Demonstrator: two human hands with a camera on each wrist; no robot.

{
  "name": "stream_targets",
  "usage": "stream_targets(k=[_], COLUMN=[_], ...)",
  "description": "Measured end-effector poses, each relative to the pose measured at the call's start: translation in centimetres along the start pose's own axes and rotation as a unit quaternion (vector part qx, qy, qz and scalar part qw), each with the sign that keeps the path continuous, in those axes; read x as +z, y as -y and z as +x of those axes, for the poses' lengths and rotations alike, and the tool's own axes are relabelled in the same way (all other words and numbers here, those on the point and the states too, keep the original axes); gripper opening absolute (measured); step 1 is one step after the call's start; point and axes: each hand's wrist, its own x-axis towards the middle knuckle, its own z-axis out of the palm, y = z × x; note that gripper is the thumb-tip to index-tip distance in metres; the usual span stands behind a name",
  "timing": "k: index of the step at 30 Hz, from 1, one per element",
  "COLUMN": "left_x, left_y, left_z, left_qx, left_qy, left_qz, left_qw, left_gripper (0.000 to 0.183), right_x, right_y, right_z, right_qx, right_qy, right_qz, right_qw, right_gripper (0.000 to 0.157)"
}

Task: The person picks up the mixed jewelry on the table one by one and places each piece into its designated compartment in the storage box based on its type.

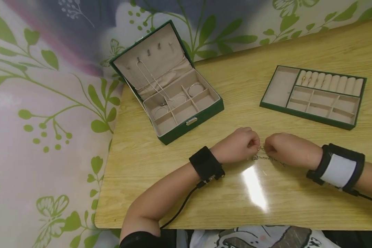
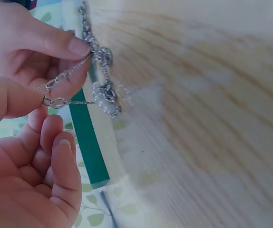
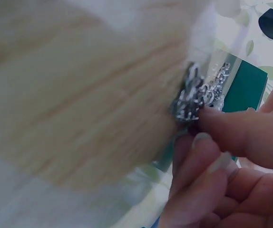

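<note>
Both hands meet above the table, holding a silver chain (image 1: 264, 158) between them. My left hand (image 1: 237, 146) pinches small link ends of the chain between thumb and finger; its other fingers are loosely curled in the left wrist view. My right hand (image 1: 292, 148) grips another part of the chain (image 3: 190, 97) between thumb and fingertips. A sparkling, pale-studded ornament (image 2: 107, 99) hangs on the chain near the right fingers. Part of the chain is hidden behind the fingers.
Behind the left hand stands an open green jewellery box (image 1: 189, 127). A thin necklace (image 1: 152, 76) hangs from its lid, and bangles (image 1: 196, 90) lie in its compartments. At the right is a green-edged tray (image 1: 282, 82) with several ring rolls. A patterned wall borders the table (image 1: 136, 199).
</note>
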Motion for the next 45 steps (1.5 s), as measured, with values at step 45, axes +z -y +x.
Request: stream_targets(k=[45], left_x=[-11.4], left_y=[-0.8], left_z=[-7.0], left_qx=[0.031], left_qy=[-0.258], left_qz=[-0.158], left_qw=[0.9526], left_gripper=[0.008], right_x=[-11.9], right_y=[6.6], right_z=[2.4], right_qx=[-0.149], right_qy=[-0.207], right_qz=[-0.044], right_qw=[0.966], right_gripper=[0.013])
